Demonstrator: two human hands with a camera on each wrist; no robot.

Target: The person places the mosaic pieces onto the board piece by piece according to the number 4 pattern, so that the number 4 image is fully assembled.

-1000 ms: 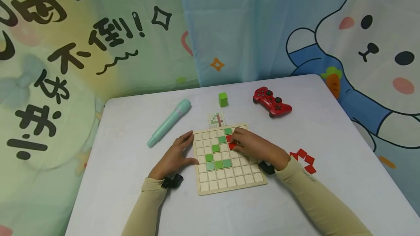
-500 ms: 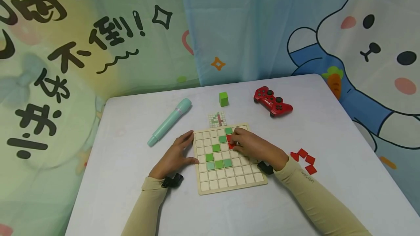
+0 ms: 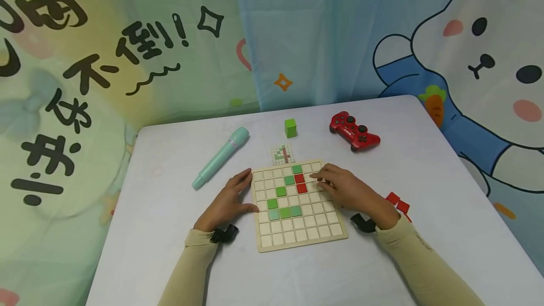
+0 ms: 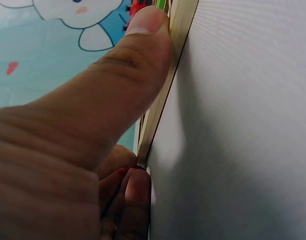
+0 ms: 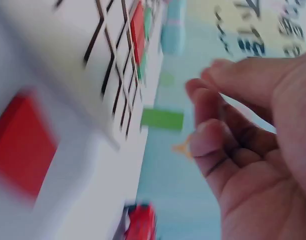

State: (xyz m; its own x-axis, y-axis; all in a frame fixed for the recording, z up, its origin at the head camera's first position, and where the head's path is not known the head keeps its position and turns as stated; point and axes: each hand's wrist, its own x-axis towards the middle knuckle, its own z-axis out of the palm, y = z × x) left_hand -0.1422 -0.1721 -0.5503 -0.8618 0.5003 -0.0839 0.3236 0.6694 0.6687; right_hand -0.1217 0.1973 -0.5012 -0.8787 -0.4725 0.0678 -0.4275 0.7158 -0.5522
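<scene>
A square wooden grid board (image 3: 301,246) lies flat on the table, with several green tiles (image 3: 281,191) and two red tiles (image 3: 301,188) set in its cells. My left hand (image 3: 225,204) rests along the board's left edge, the thumb lower down and the fingers at the far corner. In the left wrist view the thumb (image 4: 118,75) overlaps the board's rim. Over the board's right side is my right hand (image 3: 350,190), fingers loosely bent, with nothing between the fingertips in the right wrist view. Loose red tiles (image 3: 402,206) lie beyond the right forearm, partly hidden by it.
A small printed grid card (image 3: 282,154) lies just behind the board. Farther back stand a green cube (image 3: 291,128) and a red game controller (image 3: 354,131). A mint-green marker-like stick (image 3: 221,157) lies at the left. A printed curtain (image 3: 297,37) hangs behind the table.
My right hand has drawn back to the right from the red tiles on the board, which now show in full. My left hand stays at the board's edge.
</scene>
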